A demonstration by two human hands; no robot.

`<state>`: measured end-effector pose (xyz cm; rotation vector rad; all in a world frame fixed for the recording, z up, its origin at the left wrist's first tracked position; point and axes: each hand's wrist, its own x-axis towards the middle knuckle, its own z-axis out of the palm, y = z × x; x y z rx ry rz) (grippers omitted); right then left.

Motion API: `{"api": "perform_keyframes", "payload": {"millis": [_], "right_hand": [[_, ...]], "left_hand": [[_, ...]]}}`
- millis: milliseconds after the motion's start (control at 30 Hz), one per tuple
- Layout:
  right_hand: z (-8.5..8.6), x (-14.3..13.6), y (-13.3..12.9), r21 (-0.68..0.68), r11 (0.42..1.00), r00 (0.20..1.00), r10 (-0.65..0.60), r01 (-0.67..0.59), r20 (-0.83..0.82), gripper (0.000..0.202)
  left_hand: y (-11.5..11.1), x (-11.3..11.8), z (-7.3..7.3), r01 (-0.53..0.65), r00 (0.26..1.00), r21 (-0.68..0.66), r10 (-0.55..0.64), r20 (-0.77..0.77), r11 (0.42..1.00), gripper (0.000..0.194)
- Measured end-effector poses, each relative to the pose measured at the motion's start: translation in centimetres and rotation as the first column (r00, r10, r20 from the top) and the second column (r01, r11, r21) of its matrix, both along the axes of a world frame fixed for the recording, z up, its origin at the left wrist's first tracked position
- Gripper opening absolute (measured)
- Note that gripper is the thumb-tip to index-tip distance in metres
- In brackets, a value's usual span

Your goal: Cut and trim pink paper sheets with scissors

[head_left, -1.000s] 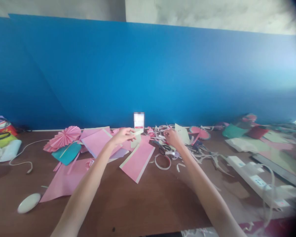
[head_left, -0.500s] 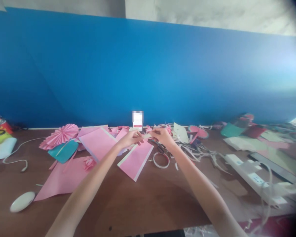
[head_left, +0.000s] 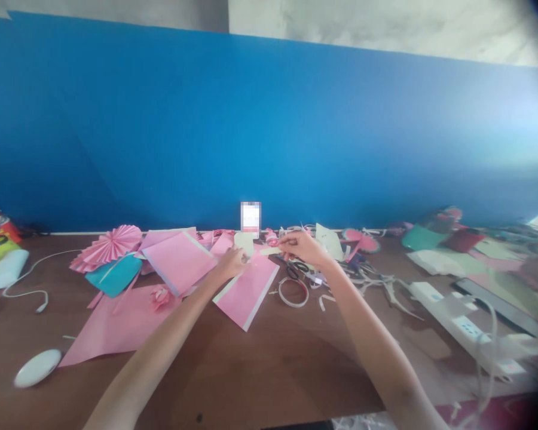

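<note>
My left hand (head_left: 234, 261) is closed on a small pale yellow-green piece of paper (head_left: 244, 241), which sticks up above the fingers. My right hand (head_left: 301, 246) pinches a thin pale strip (head_left: 270, 251) that points left. A gap separates the two hands. Below them lies a pink paper sheet (head_left: 250, 292) with white edge bands. Scissors (head_left: 297, 270) rest under my right hand, and a roll of white tape (head_left: 293, 292) lies just in front of them. A lit phone (head_left: 251, 218) stands behind my left hand.
To the left are pink sheets (head_left: 112, 328), a pleated pink paper fan (head_left: 116, 242), a teal paper piece (head_left: 113, 276) and a white mouse (head_left: 37, 368). Paper scraps (head_left: 367, 275) spread on the right, beside a power strip (head_left: 466, 325). A blue partition (head_left: 251, 119) rises behind.
My hands have moved apart, the right one going right with the strip. The pale paper now shows upright above my left hand. Another white scrap shows near the tape roll.
</note>
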<state>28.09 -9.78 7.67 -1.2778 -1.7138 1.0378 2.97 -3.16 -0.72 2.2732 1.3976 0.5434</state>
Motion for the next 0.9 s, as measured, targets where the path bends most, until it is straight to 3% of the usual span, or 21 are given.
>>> {"api": "perform_keyframes", "payload": {"millis": [133, 267, 400, 533, 633, 733, 800, 900], "right_hand": [[0.4, -0.1, -0.3, -0.021, 1.000, 1.000, 0.012, -0.012, 0.009, 0.028], [0.6, -0.4, -0.5, 0.037, 0.998, 0.998, 0.041, -0.043, 0.053, 0.026], [1.0, -0.5, -0.6, 0.151, 0.988, 0.995, -0.034, 0.019, 0.096, 0.029], [1.6, -0.6, -0.9, 0.234, 0.971, 0.989, -0.085, 0.055, 0.122, 0.025], [2.0, -1.0, -1.3, 0.281, 0.959, 0.983, -0.070, 0.019, 0.172, 0.022], [2.4, -1.5, -1.9, 0.308, 0.951, 0.993, -0.001, -0.036, 0.117, 0.021], [2.5, -1.9, -2.2, 0.295, 0.954, 0.997, 0.041, -0.059, 0.065, 0.020], [2.6, -2.2, -2.7, 0.270, 0.962, 0.998, 0.022, -0.037, 0.059, 0.019]], "left_hand": [[0.3, 0.3, -0.9, 0.045, 0.998, -0.029, -0.044, 0.055, 0.999, 0.030], [0.1, 0.5, 0.1, 0.107, 0.987, -0.053, -0.100, 0.128, 0.993, 0.020], [0.0, 0.0, 2.3, 0.203, 0.959, -0.047, -0.189, 0.211, 0.978, 0.026], [0.3, -1.5, 5.3, 0.165, 0.954, -0.001, -0.160, 0.252, 0.986, 0.033], [-0.3, -2.8, 8.0, 0.215, 0.936, 0.007, -0.208, 0.284, 0.977, 0.033], [-1.5, -3.6, 10.3, 0.215, 0.923, 0.007, -0.205, 0.327, 0.977, 0.036], [-2.2, -3.7, 11.2, 0.230, 0.934, -0.002, -0.220, 0.282, 0.973, 0.038], [-2.8, -3.1, 11.3, 0.286, 0.931, -0.052, -0.265, 0.249, 0.957, 0.038]]}}
